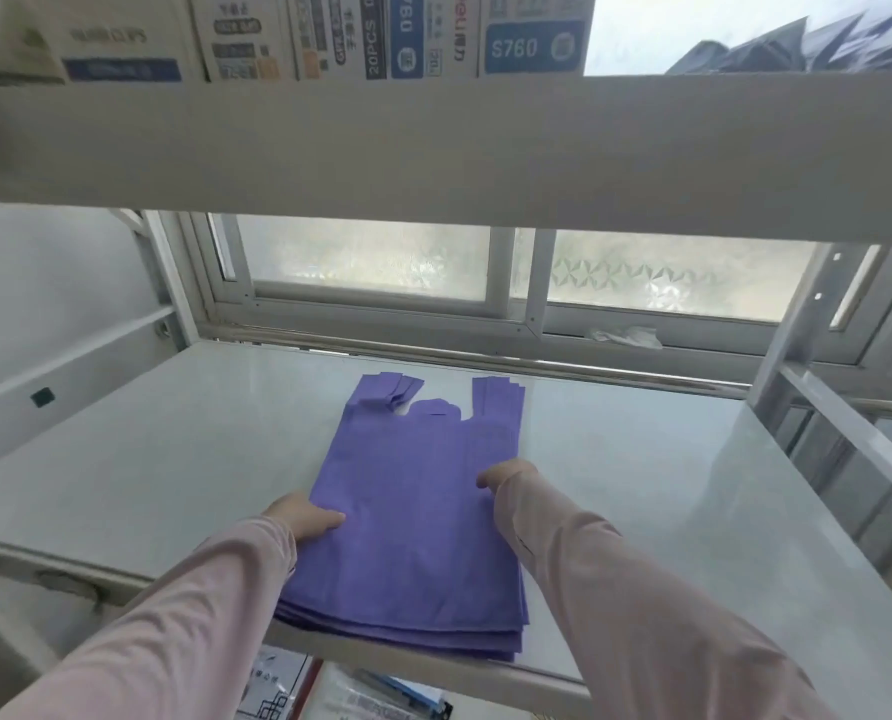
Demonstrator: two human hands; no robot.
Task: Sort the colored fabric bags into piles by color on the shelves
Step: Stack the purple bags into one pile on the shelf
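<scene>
The left hand (306,518) grips the left edge of the stack of purple bags (418,532). Its thumb lies flat on top and its fingers are out of sight under the fabric. The right hand (506,474) holds the opposite edge the same way, with the thumb hooked over the top layer. The rest of that hand is hidden by its pink sleeve (615,589).

The stack rests on the white shelf (174,459), about midway across it. Its long axis runs from the front lip toward the window (381,267). The 2 handle strips point away, toward the glass, and the flat bottom edge is nearest, reaching the shelf's front edge. The layers are fanned slightly at the near right corner.

Above, a thick pale upper shelf (433,148) crosses the whole view and carries a row of boxes (381,33). The box at the right end reads "S760" in white on a blue panel. The 1 next to it shows "780" turned on its side, and another has "20PCS" running vertically. A box at the left bears a blurred line ending in "CLIPS". Other print there is too small to read. Black packets (797,44) lie at the upper right. Below the front lip, printed packages (361,693) show on a lower level.
</scene>
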